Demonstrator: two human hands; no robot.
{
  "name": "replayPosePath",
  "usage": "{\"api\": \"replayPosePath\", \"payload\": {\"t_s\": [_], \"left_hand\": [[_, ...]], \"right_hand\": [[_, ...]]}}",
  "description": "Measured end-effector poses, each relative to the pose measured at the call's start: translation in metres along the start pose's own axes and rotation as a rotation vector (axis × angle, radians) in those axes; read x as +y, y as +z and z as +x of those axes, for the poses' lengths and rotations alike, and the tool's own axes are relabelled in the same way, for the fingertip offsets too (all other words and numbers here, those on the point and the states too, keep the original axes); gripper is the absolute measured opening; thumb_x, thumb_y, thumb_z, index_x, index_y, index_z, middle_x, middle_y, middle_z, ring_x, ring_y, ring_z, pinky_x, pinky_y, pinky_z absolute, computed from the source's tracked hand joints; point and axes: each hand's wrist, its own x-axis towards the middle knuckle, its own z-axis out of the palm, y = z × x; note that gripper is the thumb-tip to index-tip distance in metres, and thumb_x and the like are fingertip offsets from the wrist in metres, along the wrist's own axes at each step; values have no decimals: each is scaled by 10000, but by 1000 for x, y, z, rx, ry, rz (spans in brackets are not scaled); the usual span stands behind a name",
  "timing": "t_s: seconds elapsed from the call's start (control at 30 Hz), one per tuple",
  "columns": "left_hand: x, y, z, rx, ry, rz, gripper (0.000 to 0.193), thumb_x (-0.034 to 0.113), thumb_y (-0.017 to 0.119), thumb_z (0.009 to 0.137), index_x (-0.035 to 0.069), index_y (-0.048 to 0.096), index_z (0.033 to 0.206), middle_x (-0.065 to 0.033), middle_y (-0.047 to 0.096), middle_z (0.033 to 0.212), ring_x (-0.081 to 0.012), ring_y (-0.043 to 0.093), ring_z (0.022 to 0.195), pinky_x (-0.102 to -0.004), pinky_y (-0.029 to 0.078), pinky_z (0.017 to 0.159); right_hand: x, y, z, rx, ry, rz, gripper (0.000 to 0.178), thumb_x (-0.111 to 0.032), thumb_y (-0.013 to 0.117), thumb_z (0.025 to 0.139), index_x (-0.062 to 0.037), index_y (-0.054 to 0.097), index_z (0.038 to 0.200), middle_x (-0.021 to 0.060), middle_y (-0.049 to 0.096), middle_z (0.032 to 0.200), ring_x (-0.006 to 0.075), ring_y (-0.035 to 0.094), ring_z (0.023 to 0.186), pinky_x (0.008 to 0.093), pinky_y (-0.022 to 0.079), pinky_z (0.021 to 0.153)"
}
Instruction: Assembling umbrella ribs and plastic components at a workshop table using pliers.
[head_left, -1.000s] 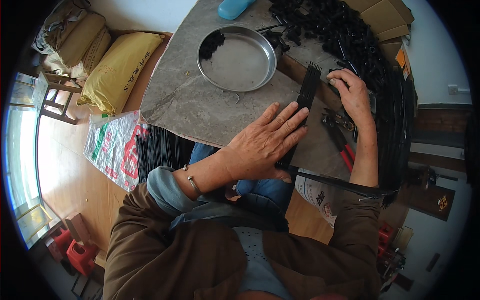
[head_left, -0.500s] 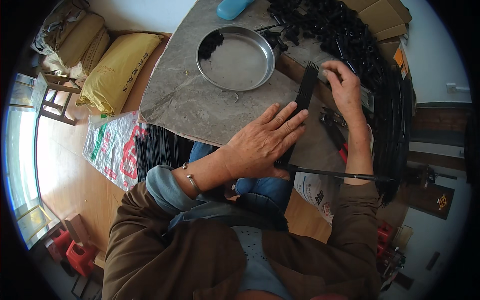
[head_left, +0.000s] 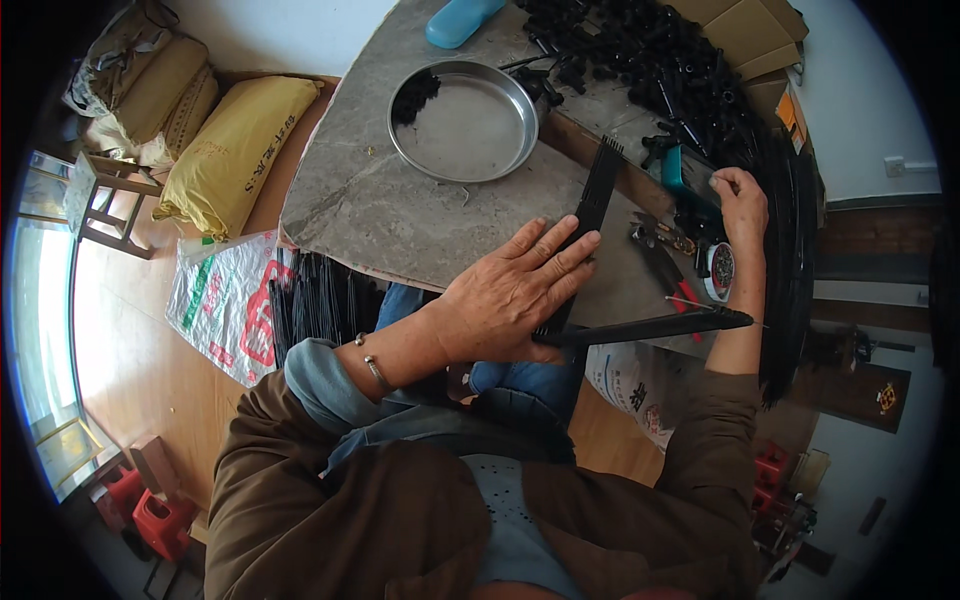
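Observation:
My left hand (head_left: 515, 285) lies flat with fingers stretched over a row of thin black rods (head_left: 600, 178) on the table's near right part. The rods' far ends stick out like comb teeth. From under the thumb, a second group of long black rods (head_left: 650, 328) slants out to the right, past my right forearm. My right hand (head_left: 742, 205) is beside a teal box (head_left: 677, 172), fingertips pinched together; whatever they hold is too small to make out. Near that wrist are a round tin (head_left: 720, 268) of small pieces and a red-handled tool (head_left: 688, 290).
A round metal tray (head_left: 470, 140) with small black bits sits on the grey table (head_left: 350, 200). Behind it lies a blue container (head_left: 462, 22). Black parts (head_left: 660, 60) are heaped at the far right, near cardboard (head_left: 755, 30). A yellow sack (head_left: 235, 150) lies left on the floor.
My right hand has moved from the rods' far ends rightward to the teal box. The slanting rods at the near end look more spread. My left hand has shifted slightly left and nearer.

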Motion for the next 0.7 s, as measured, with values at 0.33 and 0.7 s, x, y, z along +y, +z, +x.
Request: {"api": "replayPosePath", "payload": {"t_s": [0.33,0.7], "left_hand": [[1,1,1,6,-1,-4,980,543,770,612,23,412,1362,-152,252,1522,-329,203,1423,-457,184,1158],[0,1,0,23,-7,-30,927,531,773,616,31,449,1327,-150,255,1521,-329,204,1423,-457,179,1159]], "right_hand": [[6,2,2,36,-67,-25,137,-191,615,862,-103,672,949,59,645,937,229,625,865,331,470,780],[6,-1,5,336,-244,-121,109,-181,581,891,-92,634,927,66,623,910,262,620,852,370,476,756]]}}
